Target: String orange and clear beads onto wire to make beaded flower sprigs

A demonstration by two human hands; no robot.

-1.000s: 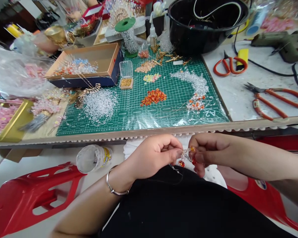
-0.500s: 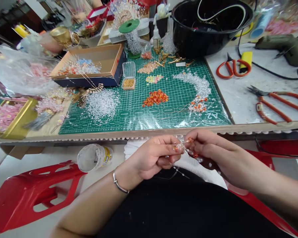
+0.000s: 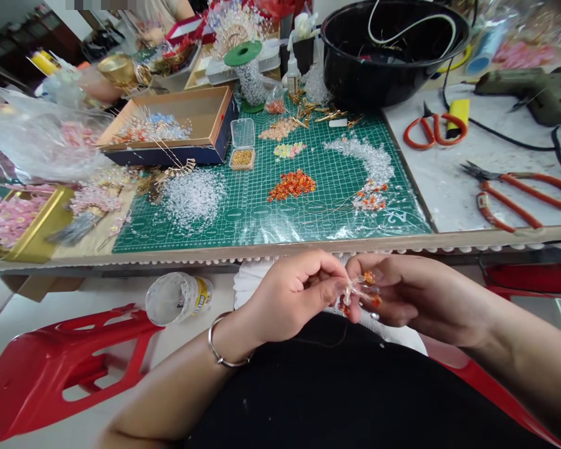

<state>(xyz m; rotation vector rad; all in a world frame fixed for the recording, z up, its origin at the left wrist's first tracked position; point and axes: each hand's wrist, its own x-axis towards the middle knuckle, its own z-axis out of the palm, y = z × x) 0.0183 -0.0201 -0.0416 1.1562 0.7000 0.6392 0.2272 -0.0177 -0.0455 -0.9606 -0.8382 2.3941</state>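
Over my lap, below the table's front edge, both hands meet on a small wired cluster of orange and clear beads [image 3: 361, 291]. My left hand [image 3: 292, 296], with a silver bangle on its wrist, pinches the cluster's left side with thumb and forefinger. My right hand [image 3: 404, 296] has its fingers curled round the right side of the same cluster. A thin wire trails down from it over my black clothing. On the green cutting mat [image 3: 243, 215] lie a heap of orange beads [image 3: 292, 184] and a mound of clear beads [image 3: 191, 196].
A brown box [image 3: 201, 112] and a small clear case of gold beads [image 3: 242, 144] stand at the mat's back. A black bowl [image 3: 383, 56], orange scissors [image 3: 425, 128], orange pliers [image 3: 518, 193] and a glue gun [image 3: 537, 90] lie right. A red stool [image 3: 60, 368] and a plastic jar [image 3: 177, 296] are below left.
My hands have kept turning the bead cluster: the right hand dropped a little and curled back round it, and the left hand's pinch shifted slightly right. The view swayed a little.
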